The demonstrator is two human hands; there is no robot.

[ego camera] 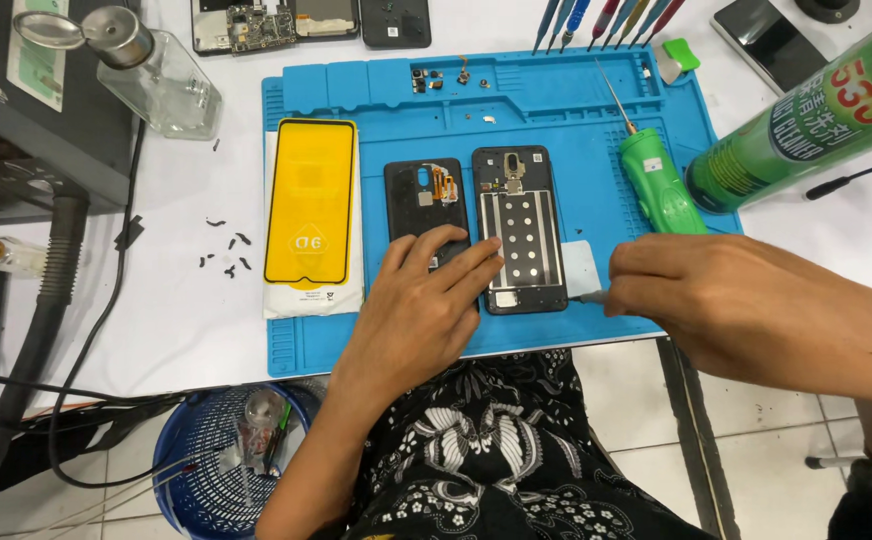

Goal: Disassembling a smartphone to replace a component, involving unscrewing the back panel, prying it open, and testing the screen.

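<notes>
White tabletop fills the view, and on it lies a blue repair mat (306, 345) crowded with phone parts. At the mat's middle sit two black pieces side by side: a back cover (422, 198) with an orange ribbon cable near its top, and just right of it a phone frame (520, 228) showing a silver plate with rows of holes.

The left hand (418, 300) lies flat and open, palm down, over the lower end of the back cover, its fingertips reaching onto the frame's left edge to pin both down. The right hand (701, 290) is closed around a slim tool (588, 296), whose short tip pokes out toward the frame's lower right corner, beside a small pale card on the mat.

To the left rests a yellow-and-black screen protector (310, 203) on its white backing. A green electric screwdriver (661, 180) and a large green spray can (806, 115) lie to the right, and a clear glass bottle (156, 70) stands at the upper left.

Judging by the pose, the step in hand is working at the frame's bottom edge with the tool. The next move seems to call for a steady left hand and a fine, light touch at that corner.
</notes>
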